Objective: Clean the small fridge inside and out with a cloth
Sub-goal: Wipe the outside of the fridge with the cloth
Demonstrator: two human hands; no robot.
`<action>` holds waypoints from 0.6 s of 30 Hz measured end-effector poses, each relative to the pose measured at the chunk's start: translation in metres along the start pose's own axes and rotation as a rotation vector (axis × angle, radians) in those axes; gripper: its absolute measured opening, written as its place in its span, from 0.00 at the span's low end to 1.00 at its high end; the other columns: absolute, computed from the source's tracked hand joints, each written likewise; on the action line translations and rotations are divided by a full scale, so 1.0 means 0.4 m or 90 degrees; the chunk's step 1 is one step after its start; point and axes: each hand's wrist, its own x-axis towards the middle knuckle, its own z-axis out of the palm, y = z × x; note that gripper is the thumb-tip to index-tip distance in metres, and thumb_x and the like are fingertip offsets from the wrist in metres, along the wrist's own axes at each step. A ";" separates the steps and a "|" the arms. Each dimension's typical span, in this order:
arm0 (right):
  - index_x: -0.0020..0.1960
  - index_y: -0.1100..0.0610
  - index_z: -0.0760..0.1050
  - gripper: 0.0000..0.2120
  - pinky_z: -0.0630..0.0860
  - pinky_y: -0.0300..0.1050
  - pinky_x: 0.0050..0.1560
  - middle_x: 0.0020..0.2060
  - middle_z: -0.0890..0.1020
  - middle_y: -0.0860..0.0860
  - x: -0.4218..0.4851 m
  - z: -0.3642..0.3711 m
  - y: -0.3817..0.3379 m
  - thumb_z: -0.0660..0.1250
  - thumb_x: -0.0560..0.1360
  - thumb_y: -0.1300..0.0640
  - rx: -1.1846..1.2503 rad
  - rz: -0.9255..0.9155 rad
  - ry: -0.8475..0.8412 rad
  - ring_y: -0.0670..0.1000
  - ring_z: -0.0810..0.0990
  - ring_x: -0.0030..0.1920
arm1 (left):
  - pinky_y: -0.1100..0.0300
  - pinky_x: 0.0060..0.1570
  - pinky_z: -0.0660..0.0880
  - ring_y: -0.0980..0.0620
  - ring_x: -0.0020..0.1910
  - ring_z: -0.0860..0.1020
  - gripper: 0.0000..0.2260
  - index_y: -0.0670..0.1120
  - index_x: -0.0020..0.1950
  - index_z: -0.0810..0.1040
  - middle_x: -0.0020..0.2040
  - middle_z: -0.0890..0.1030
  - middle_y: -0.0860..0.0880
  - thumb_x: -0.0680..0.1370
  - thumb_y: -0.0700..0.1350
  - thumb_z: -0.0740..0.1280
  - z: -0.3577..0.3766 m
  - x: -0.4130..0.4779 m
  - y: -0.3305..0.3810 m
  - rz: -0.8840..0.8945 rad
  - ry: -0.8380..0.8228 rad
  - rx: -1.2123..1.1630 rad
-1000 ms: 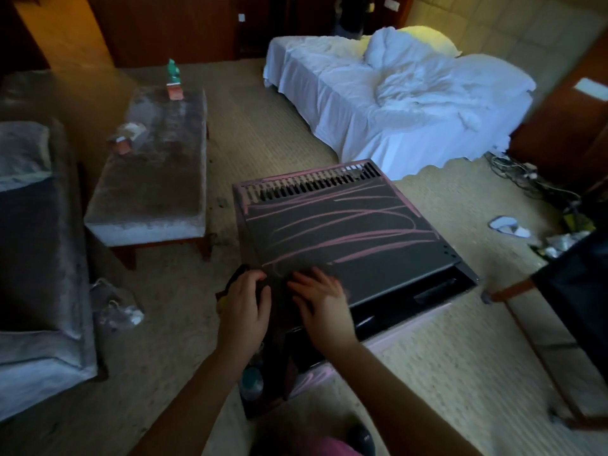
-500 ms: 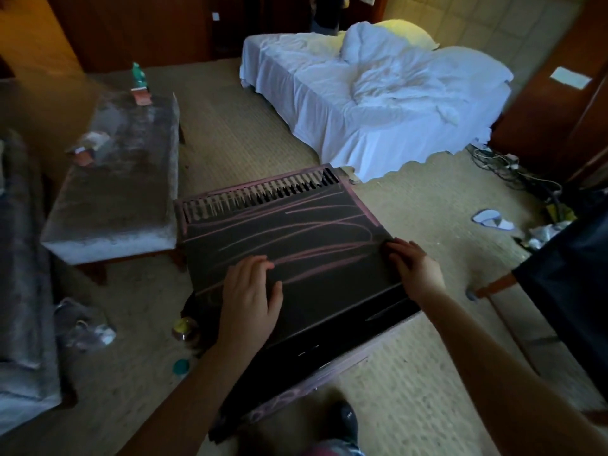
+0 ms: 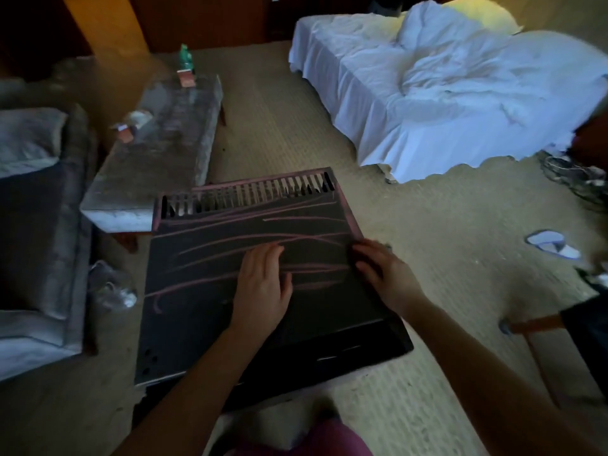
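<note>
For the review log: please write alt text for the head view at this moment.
Both bare hands rest on a small black fridge streaked with pink marks: left hand flat on top, right hand at its right edge. No cloth shows. A bench and a white bed stand beyond.

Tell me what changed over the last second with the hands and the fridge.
The right hand left the near edge for the fridge's right edge and grips it there. The left hand slid from the near-left corner onto the dark panel, palm flat. No cloth shows now. The pink scribbles and the vent slots are unchanged.
</note>
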 end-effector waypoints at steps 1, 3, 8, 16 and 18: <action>0.68 0.52 0.73 0.17 0.62 0.42 0.69 0.69 0.72 0.49 0.053 0.001 0.005 0.63 0.79 0.54 0.005 0.000 -0.006 0.53 0.70 0.69 | 0.46 0.69 0.65 0.44 0.66 0.69 0.20 0.40 0.65 0.71 0.65 0.73 0.41 0.75 0.40 0.69 0.003 -0.001 -0.001 0.000 0.010 0.007; 0.69 0.53 0.72 0.17 0.60 0.41 0.70 0.70 0.70 0.50 0.141 0.017 0.007 0.62 0.80 0.54 -0.013 -0.002 -0.027 0.53 0.68 0.69 | 0.44 0.68 0.66 0.42 0.65 0.70 0.21 0.39 0.65 0.70 0.64 0.74 0.40 0.74 0.39 0.69 0.006 0.003 -0.004 -0.009 0.023 0.022; 0.71 0.54 0.69 0.19 0.59 0.55 0.74 0.73 0.67 0.54 0.186 0.049 0.004 0.59 0.81 0.52 -0.034 0.002 -0.038 0.60 0.61 0.74 | 0.41 0.64 0.70 0.40 0.61 0.72 0.18 0.38 0.64 0.71 0.60 0.76 0.40 0.75 0.40 0.68 0.001 0.005 0.000 -0.103 0.031 0.038; 0.71 0.51 0.70 0.24 0.60 0.49 0.72 0.72 0.68 0.49 -0.115 0.001 0.005 0.53 0.79 0.44 -0.051 -0.100 -0.070 0.51 0.61 0.75 | 0.45 0.65 0.69 0.41 0.62 0.72 0.16 0.40 0.62 0.73 0.60 0.76 0.41 0.75 0.42 0.67 0.006 0.002 -0.001 -0.112 0.017 0.049; 0.72 0.50 0.68 0.23 0.62 0.49 0.72 0.73 0.66 0.48 -0.106 -0.007 0.005 0.56 0.79 0.44 -0.062 -0.083 -0.085 0.51 0.60 0.75 | 0.45 0.66 0.68 0.41 0.62 0.72 0.16 0.40 0.61 0.73 0.60 0.76 0.41 0.75 0.42 0.67 0.005 0.006 0.000 -0.099 0.008 0.050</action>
